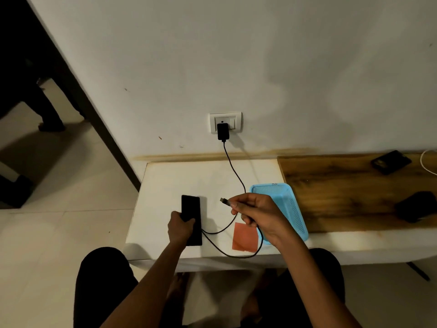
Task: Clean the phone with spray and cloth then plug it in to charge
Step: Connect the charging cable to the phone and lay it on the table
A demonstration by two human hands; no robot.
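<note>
The left hand [181,227] grips the slim black phone [191,220] lying lengthwise on the white table [165,181], while the right hand [256,215] pinches the black cable's metal plug [224,201], aimed leftward just beside it.

A black phone [191,218] and black cable [233,170] lie on a white table [165,185] at centre frame, beside an orange cloth [244,236], a perforated light-blue basket [290,204] and a brown wood-grain board [343,190] at right.
</note>
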